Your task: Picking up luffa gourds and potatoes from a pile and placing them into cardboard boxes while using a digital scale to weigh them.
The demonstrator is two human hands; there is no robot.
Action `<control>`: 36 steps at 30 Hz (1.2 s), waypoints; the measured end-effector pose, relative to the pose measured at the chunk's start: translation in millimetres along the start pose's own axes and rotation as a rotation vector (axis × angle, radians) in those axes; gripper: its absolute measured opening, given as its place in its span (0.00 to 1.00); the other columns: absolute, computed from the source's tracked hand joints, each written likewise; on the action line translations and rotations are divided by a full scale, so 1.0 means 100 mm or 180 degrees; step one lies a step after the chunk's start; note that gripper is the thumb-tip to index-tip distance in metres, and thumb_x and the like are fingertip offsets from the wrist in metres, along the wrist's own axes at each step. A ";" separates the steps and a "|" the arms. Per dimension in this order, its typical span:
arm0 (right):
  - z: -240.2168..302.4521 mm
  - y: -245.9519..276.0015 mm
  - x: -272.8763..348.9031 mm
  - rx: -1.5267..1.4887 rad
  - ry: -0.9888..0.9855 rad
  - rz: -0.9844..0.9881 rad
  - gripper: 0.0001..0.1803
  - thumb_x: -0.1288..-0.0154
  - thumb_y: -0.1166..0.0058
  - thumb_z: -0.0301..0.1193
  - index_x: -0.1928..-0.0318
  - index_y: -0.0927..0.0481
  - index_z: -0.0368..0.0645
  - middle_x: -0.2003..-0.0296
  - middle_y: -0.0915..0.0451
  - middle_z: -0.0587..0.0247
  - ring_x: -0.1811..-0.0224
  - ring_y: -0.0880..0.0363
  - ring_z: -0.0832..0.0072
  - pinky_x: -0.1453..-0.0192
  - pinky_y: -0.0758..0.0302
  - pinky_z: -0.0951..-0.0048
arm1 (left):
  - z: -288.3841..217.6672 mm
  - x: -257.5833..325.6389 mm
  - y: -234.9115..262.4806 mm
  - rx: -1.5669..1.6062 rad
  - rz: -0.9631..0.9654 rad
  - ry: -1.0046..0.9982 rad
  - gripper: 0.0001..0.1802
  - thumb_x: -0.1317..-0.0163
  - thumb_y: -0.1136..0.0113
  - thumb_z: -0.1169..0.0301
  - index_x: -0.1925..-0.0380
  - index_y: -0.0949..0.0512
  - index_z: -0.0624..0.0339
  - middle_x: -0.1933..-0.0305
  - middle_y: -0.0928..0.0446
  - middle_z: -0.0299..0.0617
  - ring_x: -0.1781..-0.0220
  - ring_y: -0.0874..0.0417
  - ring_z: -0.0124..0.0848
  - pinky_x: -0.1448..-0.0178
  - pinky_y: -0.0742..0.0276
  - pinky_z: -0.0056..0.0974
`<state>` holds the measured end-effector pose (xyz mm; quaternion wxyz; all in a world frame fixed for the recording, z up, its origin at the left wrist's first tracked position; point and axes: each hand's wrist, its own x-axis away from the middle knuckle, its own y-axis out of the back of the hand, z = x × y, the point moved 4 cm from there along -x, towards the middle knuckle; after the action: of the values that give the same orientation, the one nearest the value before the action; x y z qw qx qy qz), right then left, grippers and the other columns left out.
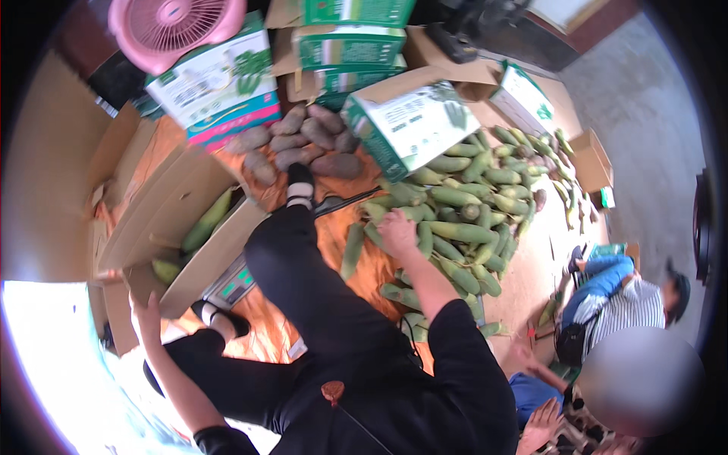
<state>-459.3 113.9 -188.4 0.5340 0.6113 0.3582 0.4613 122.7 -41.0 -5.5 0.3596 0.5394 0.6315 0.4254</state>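
While the person sits on the floor with black-trousered legs stretched forward, the right hand (pixel 396 231) reaches out over the pile of green corn cobs (pixel 462 205) and rests on it, fingers curled down among the husks; whether the grip has closed on a single cob I cannot tell. The left hand (pixel 145 315) is stretched to the lower edge of an open cardboard box (pixel 178 220), its fingers spread and touching the flap, holding nothing. Inside that box lie a few green cobs (pixel 206 221), one long one leaning along the inner wall. Between the legs, partly hidden under the box, sits a grey scale (pixel 236 282) with a green display. Beyond the right foot a cluster of brown sweet potatoes (pixel 303 144) lies on the orange floor covering (pixel 334 227). Just beside them a green-and-white carton (pixel 413 121) lies tilted against the corn pile, with more printed cartons (pixel 220 80) stacked behind. A pink fan (pixel 176 26) stands at the top left. At the lower right, well apart from the pile, another person in a striped top (pixel 633 303) sits on the floor.
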 end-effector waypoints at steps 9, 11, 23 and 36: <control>-0.75 0.09 0.17 -0.1586 0.0107 -0.1112 0.06 0.44 0.48 0.28 0.68 0.19 0.43 0.50 0.24 0.54 0.47 0.27 0.58 0.43 0.32 0.61 | -0.36 0.07 0.07 0.0072 -0.0002 0.0279 0.32 0.45 0.41 0.63 0.41 0.36 0.65 0.51 0.24 0.60 0.48 0.23 0.52 0.45 0.28 0.47; -1.03 0.05 0.25 -0.2008 -0.0196 -0.1134 0.06 0.44 0.48 0.27 0.67 0.18 0.43 0.49 0.25 0.53 0.48 0.26 0.58 0.44 0.32 0.62 | -0.33 0.05 0.04 0.0157 0.0009 0.0311 0.34 0.45 0.41 0.62 0.41 0.37 0.66 0.50 0.24 0.60 0.47 0.23 0.52 0.44 0.28 0.46; -1.12 0.90 0.60 -0.4680 -0.2719 -0.1102 0.14 0.31 0.55 0.38 0.51 0.24 0.47 0.49 0.26 0.71 0.45 0.32 0.74 0.56 0.32 0.59 | -0.20 -0.03 0.04 0.0133 0.0003 0.0381 0.40 0.45 0.39 0.57 0.37 0.40 0.69 0.46 0.28 0.62 0.42 0.26 0.50 0.40 0.31 0.45; -0.57 1.84 0.30 -0.4682 -0.1721 -0.0928 0.17 0.30 0.54 0.38 0.47 0.25 0.45 0.46 0.26 0.66 0.44 0.33 0.74 0.46 0.35 0.56 | -0.16 -0.01 0.04 0.0215 -0.0134 0.0505 0.43 0.45 0.40 0.56 0.36 0.43 0.69 0.40 0.33 0.63 0.37 0.31 0.50 0.35 0.35 0.45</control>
<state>-513.4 128.5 -1.9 0.9239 0.1398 -0.1038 0.3407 109.5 -43.9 4.0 0.2989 0.5026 0.6831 0.4375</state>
